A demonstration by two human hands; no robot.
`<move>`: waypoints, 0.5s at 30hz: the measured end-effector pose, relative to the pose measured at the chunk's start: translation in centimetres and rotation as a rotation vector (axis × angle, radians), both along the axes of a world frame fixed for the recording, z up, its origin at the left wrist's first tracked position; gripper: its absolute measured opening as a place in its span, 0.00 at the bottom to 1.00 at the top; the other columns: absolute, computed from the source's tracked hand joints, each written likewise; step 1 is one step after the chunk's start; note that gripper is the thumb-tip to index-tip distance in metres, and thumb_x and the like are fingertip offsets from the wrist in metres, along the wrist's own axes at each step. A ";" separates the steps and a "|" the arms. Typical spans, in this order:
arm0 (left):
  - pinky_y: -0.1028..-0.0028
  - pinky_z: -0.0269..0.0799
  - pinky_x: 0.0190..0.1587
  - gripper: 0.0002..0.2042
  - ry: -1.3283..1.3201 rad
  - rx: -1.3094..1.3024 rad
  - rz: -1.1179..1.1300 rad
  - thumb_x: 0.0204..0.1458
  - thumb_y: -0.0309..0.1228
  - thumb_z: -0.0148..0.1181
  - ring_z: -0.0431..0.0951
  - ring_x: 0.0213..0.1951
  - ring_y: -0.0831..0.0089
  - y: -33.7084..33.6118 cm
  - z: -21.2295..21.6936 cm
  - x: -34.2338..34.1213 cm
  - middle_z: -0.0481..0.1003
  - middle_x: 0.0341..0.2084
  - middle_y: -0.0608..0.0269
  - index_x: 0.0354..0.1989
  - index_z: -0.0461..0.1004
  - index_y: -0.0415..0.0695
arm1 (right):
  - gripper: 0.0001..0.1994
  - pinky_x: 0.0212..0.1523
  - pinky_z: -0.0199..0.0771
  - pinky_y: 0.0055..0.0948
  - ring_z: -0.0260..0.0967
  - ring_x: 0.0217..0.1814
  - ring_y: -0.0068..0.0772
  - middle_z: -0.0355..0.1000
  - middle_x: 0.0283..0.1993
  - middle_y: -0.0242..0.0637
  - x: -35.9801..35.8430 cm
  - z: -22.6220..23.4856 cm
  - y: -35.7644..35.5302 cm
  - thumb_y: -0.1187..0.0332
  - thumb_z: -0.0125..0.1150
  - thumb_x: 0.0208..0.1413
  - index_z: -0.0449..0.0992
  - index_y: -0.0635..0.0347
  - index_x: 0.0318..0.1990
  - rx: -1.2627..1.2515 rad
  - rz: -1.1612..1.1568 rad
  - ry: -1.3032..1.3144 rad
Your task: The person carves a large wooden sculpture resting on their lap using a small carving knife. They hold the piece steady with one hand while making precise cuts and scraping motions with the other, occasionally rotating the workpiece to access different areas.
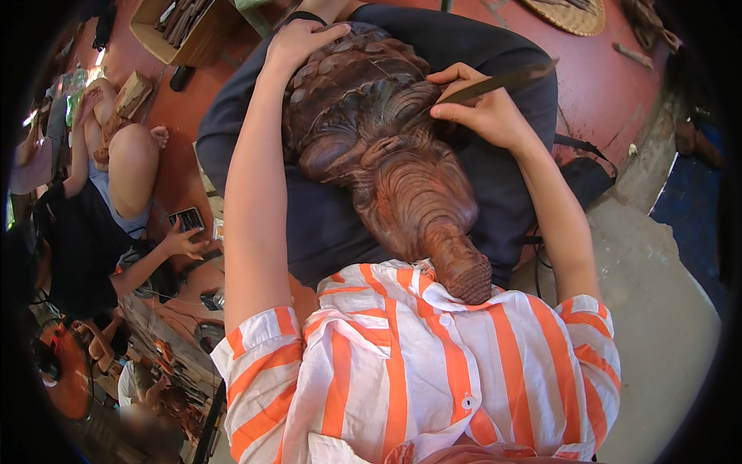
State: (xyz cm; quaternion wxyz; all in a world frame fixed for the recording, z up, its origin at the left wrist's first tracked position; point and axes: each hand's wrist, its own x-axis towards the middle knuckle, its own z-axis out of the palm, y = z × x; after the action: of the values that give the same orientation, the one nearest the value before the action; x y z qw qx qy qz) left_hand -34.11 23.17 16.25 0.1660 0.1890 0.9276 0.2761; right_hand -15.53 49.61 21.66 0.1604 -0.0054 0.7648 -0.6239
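A dark brown carved wooden statue (417, 185) lies across my lap. Its knobbed head end rests against my striped shirt, and its broad, petal-carved base points away from me. My left hand (297, 45) grips the far left edge of that base. In my right hand (483, 108) is a long, flat, dark carving tool (516, 79), pinched between thumb and fingers. The tool's lower tip meets the carved folds at the statue's right side; its wide end sticks out to the right. What sort of edge it has at the tip is too small to make out.
A yellowish box (202, 52) of slim tools stands at the far left on red tiles. A woven tray (576, 17) lies far right. At left, another person sits, one hand by a phone (186, 221). Right of me are a concrete slab (657, 309) and blue sheet (686, 205).
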 end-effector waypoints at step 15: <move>0.67 0.69 0.36 0.32 -0.098 -0.003 0.041 0.43 0.63 0.57 0.76 0.27 0.62 0.2 0.1 -0.2 0.76 0.20 0.54 0.28 0.80 0.39 | 0.09 0.48 0.67 0.27 0.69 0.44 0.25 0.72 0.47 0.38 0.0 -0.4 0.7 0.71 0.68 0.48 0.76 0.67 0.31 -0.127 -0.017 0.058</move>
State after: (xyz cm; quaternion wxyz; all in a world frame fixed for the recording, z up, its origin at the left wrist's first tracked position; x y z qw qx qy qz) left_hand -34.36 23.34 16.39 0.2058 0.1558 0.9225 0.2869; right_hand -15.54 50.30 21.23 0.1322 -0.0269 0.7280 -0.6722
